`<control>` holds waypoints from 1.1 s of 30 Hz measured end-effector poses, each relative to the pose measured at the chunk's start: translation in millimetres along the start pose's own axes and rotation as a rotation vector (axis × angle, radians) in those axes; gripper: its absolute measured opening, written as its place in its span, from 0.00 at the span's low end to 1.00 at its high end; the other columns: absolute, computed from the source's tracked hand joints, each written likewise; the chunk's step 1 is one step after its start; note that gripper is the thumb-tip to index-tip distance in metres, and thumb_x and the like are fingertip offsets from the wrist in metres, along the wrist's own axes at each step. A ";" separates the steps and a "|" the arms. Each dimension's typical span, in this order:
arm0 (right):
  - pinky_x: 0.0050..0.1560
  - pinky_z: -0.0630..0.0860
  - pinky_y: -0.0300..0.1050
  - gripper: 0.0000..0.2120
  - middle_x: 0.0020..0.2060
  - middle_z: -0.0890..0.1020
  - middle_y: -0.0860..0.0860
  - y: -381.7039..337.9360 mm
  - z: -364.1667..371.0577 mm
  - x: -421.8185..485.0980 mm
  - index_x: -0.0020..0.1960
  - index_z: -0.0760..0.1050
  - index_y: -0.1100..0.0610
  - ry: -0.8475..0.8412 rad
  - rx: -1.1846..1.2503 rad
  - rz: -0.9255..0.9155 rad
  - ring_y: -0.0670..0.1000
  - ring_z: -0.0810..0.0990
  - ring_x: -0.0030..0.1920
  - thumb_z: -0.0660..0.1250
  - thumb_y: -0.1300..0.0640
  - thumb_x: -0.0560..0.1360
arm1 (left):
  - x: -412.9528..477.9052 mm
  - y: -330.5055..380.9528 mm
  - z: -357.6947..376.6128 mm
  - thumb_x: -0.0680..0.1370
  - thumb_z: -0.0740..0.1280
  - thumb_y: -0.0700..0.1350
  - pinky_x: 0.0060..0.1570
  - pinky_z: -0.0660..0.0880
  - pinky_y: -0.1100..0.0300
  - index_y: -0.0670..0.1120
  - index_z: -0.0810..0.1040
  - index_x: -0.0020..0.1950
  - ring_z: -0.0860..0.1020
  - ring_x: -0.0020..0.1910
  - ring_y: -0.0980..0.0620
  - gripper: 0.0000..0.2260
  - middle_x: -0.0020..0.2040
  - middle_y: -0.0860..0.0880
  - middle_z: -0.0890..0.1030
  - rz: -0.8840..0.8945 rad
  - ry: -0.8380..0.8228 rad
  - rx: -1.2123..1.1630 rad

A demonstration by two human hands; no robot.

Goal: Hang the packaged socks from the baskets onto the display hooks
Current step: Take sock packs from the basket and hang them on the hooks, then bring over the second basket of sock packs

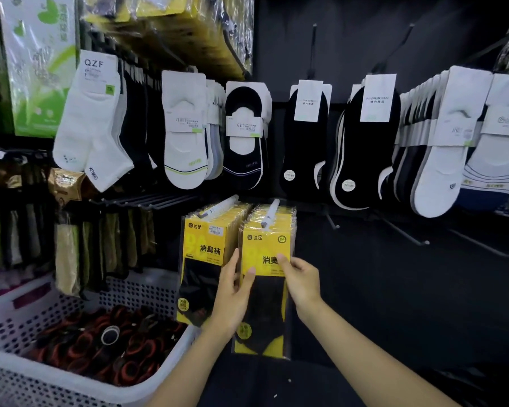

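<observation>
Two rows of yellow-and-black sock packs hang on white display hooks at the centre. The front pack of the right row (265, 289) hangs from its hook (270, 214). My left hand (232, 298) grips that pack's left edge, thumb on the front. My right hand (301, 279) pinches its right edge, thumb over the printed label. The left row of packs (202, 259) hangs beside it on its own hook (218, 207). A white perforated basket (41, 380) stands at the lower left.
The basket holds dark items with red-orange rings (100, 345). Above hang white and black socks (306, 142) on cards. Bare hooks (406, 233) jut from the dark panel at right. More sock packs (106, 245) hang at left.
</observation>
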State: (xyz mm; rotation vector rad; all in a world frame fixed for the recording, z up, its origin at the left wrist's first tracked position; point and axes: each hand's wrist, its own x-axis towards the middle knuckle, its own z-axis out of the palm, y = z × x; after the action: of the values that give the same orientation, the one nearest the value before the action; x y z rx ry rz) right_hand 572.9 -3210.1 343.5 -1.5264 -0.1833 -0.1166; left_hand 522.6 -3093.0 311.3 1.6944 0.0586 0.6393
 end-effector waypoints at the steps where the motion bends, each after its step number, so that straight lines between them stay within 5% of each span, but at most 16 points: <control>1: 0.55 0.79 0.56 0.08 0.43 0.85 0.56 0.9 0.3 3.0 0.39 0.80 0.53 -0.002 -0.019 0.008 0.55 0.83 0.48 0.69 0.52 0.75 | 3.9 -2.8 2.3 0.79 0.61 0.53 0.64 0.69 0.61 0.56 0.55 0.76 0.66 0.68 0.55 0.27 0.72 0.55 0.62 0.012 0.008 0.028; 4: 0.54 0.80 0.51 0.07 0.43 0.85 0.54 5.9 -4.9 10.2 0.43 0.80 0.56 -0.028 -0.057 0.009 0.53 0.84 0.48 0.69 0.52 0.75 | 9.6 -10.8 10.8 0.79 0.61 0.55 0.71 0.62 0.48 0.57 0.53 0.76 0.60 0.73 0.52 0.28 0.74 0.53 0.59 0.026 0.031 0.080; 9: 0.56 0.78 0.45 0.06 0.46 0.83 0.50 34.2 -54.5 -9.8 0.50 0.79 0.55 -0.050 -0.136 0.021 0.47 0.81 0.50 0.69 0.55 0.76 | -18.3 -33.5 24.3 0.78 0.61 0.56 0.73 0.59 0.52 0.55 0.52 0.77 0.55 0.75 0.54 0.30 0.76 0.55 0.55 -0.032 0.081 0.079; 13: 0.44 0.78 0.37 0.03 0.46 0.83 0.50 94.7 -141.1 -53.0 0.48 0.80 0.53 -0.126 -0.277 0.135 0.46 0.82 0.46 0.68 0.56 0.76 | -89.1 -72.3 48.1 0.75 0.60 0.61 0.70 0.60 0.58 0.56 0.54 0.76 0.60 0.73 0.56 0.32 0.75 0.57 0.58 -0.190 0.018 0.078; 15: 0.43 0.76 0.36 0.03 0.46 0.83 0.53 133.1 -193.2 -81.3 0.48 0.80 0.54 -0.165 -0.424 0.253 0.49 0.82 0.47 0.68 0.58 0.76 | -135.6 -96.1 70.5 0.77 0.63 0.57 0.66 0.65 0.60 0.55 0.56 0.76 0.66 0.68 0.56 0.29 0.72 0.57 0.63 -0.342 -0.115 0.021; 18: 0.56 0.75 0.49 0.10 0.53 0.80 0.62 186.2 -274.3 -135.9 0.56 0.76 0.65 -0.167 -0.617 0.484 0.60 0.78 0.56 0.68 0.64 0.76 | -215.6 -129.7 109.8 0.78 0.65 0.52 0.58 0.69 0.68 0.53 0.60 0.74 0.70 0.63 0.56 0.27 0.67 0.56 0.68 -0.540 -0.316 0.001; 22: 0.67 0.64 0.49 0.29 0.72 0.65 0.60 234.9 -340.7 -208.8 0.74 0.59 0.63 -0.216 -0.935 0.880 0.60 0.67 0.70 0.63 0.50 0.79 | -320.5 -158.4 146.4 0.78 0.67 0.49 0.57 0.72 0.66 0.49 0.64 0.73 0.75 0.58 0.55 0.25 0.65 0.52 0.73 -0.701 -0.542 0.039; 24: 0.68 0.64 0.48 0.33 0.76 0.58 0.59 252.6 -340.5 -233.7 0.77 0.50 0.63 -0.314 -0.897 1.086 0.59 0.62 0.73 0.57 0.45 0.81 | -356.2 -163.1 152.4 0.78 0.65 0.55 0.61 0.71 0.64 0.51 0.64 0.73 0.75 0.60 0.56 0.25 0.66 0.53 0.73 -0.744 -0.687 0.098; 26: 0.64 0.70 0.47 0.31 0.73 0.63 0.59 264.4 -327.5 -252.0 0.77 0.47 0.62 -0.379 -0.893 1.095 0.57 0.71 0.67 0.53 0.46 0.82 | -380.8 -163.1 149.2 0.78 0.62 0.59 0.64 0.66 0.64 0.53 0.65 0.73 0.71 0.65 0.58 0.25 0.69 0.55 0.71 -0.781 -0.834 0.156; 29: 0.48 0.75 0.47 0.21 0.53 0.78 0.57 265.9 -302.2 -260.8 0.71 0.62 0.61 -0.340 -0.923 0.903 0.52 0.79 0.43 0.55 0.51 0.82 | -404.3 -158.1 127.2 0.78 0.63 0.58 0.66 0.63 0.64 0.53 0.66 0.73 0.69 0.67 0.58 0.25 0.70 0.56 0.71 -0.861 -0.932 0.122; 31: 0.48 0.78 0.53 0.16 0.50 0.81 0.60 267.2 -279.1 -261.9 0.65 0.69 0.62 -0.285 -0.725 0.904 0.59 0.81 0.45 0.61 0.56 0.80 | -412.4 -156.7 106.9 0.79 0.64 0.53 0.64 0.65 0.69 0.49 0.66 0.73 0.72 0.65 0.60 0.24 0.69 0.54 0.72 -0.861 -0.906 0.127; 33: 0.38 0.80 0.50 0.16 0.49 0.80 0.62 265.8 -244.7 -262.2 0.64 0.70 0.64 -0.243 -0.513 0.944 0.59 0.81 0.42 0.65 0.62 0.78 | -409.1 -159.2 81.0 0.79 0.65 0.43 0.54 0.66 0.78 0.44 0.65 0.73 0.75 0.57 0.65 0.22 0.65 0.53 0.71 -0.863 -0.814 0.122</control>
State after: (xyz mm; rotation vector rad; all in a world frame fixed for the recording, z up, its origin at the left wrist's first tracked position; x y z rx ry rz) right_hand 377.5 -3453.2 24.1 -1.9860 0.4160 0.8286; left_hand 261.4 -3283.1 3.2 1.7236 0.2319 -0.7084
